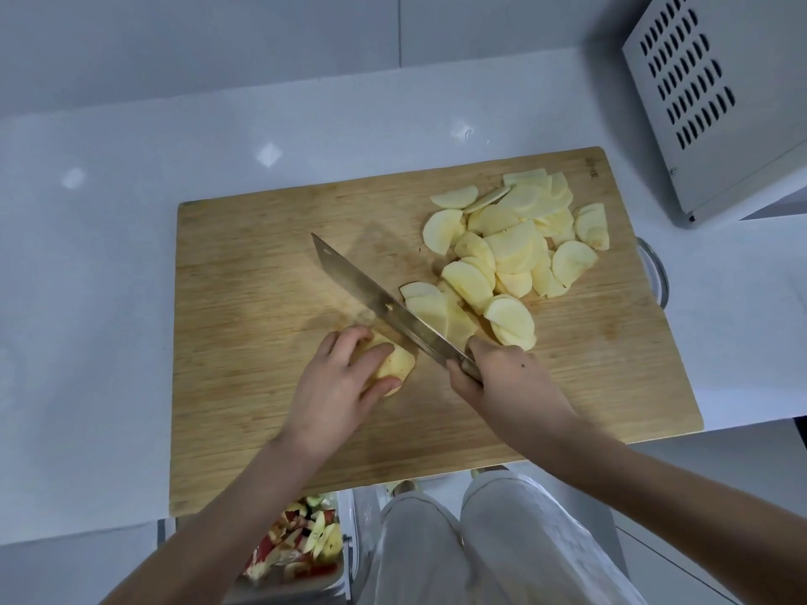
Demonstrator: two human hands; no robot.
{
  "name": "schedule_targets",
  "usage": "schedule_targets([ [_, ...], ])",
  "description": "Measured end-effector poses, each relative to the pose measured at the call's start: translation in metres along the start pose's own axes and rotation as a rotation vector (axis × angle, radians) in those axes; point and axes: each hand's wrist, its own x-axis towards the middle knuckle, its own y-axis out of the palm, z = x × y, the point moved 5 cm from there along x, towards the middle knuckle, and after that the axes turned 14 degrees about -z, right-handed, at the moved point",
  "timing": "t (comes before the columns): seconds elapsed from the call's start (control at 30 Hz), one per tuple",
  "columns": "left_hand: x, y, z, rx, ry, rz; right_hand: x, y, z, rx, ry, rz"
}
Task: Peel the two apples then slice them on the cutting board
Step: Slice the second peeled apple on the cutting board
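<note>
While the left hand point(338, 377) presses down on the last apple piece point(395, 364) near the middle of the cutting board point(262, 264), its fingers curl over the top and pinch it. The right hand point(493, 377) is wrapped tight around the handle of the big knife point(380, 303), whose blade sits just beside the piece. A pile of slices point(511, 246) lies farther right on the board. The peeled piece looks wet and slippery, firm but light, so it is best held from above, fingertips tucked back.

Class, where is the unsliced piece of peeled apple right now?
The pale peeled apple piece sits near the wooden cutting board's centre, under the left hand, beside the steel cleaver.
</note>
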Motion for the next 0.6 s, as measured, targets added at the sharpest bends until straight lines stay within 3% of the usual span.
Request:
schedule_targets([
  [0.4, 0.002, 0.000, 0.000, -0.002, 0.017, -0.016, -0.004, 0.003, 0.010, -0.112, -0.055, 0.072],
  [0.6, -0.001, 0.002, 0.002, 0.017, 0.027, -0.010, 0.003, 0.021, 0.004, -0.017, -0.005, 0.051],
])
